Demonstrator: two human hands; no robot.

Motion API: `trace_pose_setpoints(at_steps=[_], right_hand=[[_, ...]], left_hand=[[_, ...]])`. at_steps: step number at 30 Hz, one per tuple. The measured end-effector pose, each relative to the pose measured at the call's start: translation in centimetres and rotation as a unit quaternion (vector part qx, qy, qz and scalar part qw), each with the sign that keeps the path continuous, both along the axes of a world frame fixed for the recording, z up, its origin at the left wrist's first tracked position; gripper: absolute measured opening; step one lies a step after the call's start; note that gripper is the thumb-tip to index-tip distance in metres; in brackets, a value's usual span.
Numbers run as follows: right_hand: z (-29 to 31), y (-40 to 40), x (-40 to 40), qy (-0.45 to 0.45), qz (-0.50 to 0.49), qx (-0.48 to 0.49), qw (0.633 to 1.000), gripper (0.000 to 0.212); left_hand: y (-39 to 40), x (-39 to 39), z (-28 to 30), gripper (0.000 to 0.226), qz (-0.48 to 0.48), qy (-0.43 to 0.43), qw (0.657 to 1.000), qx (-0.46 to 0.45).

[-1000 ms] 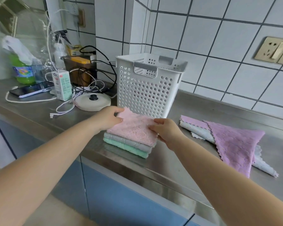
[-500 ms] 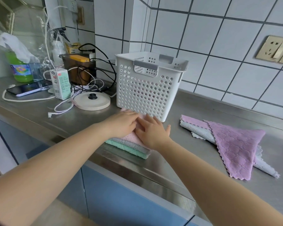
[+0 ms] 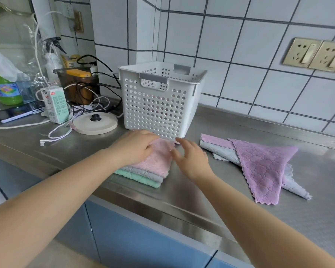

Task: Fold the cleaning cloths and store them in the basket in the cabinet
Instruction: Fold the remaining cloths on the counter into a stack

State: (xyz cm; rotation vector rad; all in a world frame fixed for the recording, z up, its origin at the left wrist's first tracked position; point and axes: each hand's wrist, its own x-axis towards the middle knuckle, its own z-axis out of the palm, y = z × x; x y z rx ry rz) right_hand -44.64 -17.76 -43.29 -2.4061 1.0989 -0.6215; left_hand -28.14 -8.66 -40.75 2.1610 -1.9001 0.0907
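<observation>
Pink folded cloth tops my stack of 3 — grey, then green beneath — on the steel counter before the white basket. My left hand presses it flat; my right hand hovers beside, fingers spread.

Stack of three folded cloths on steel surface, just in front of basket: pink cloth on top, grey cloth in middle, green cloth at bottom. White perforated basket upright, grey handles, pink showing through holes. Right of stack: unfolded purple cloth draped over crumpled pale grey cloth, both lying loose.
</observation>
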Motion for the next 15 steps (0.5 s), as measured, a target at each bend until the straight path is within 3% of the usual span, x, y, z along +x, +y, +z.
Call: trace_pose_setpoints(at_steps=[2, 6, 10, 15], right_hand=[[-0.1, -1.7, -2.8, -0.017, -0.038, -0.009, 0.999, 0.049], [-0.4, -4.4, -9.5, 0.038, -0.115, 0.002, 0.993, 0.04], [-1.0, -5.8, -14.7, 0.143, -0.159, -0.005, 0.977, 0.04], [-0.9, -6.5, -16.9, 0.192, -0.162, -0.029, 0.968, 0.023]], left_hand=[[-0.9, -2.0, 0.5, 0.043, -0.063, 0.022, 0.997, -0.023], [-4.8, -6.7, 0.7, 0.035, -0.171, 0.05, 0.983, -0.037], [-9.6, -11.1, -0.2, 0.034, -0.199, 0.061, 0.978, -0.011], [-14.1, -15.7, -2.0, 0.036, -0.225, 0.073, 0.971, 0.024]])
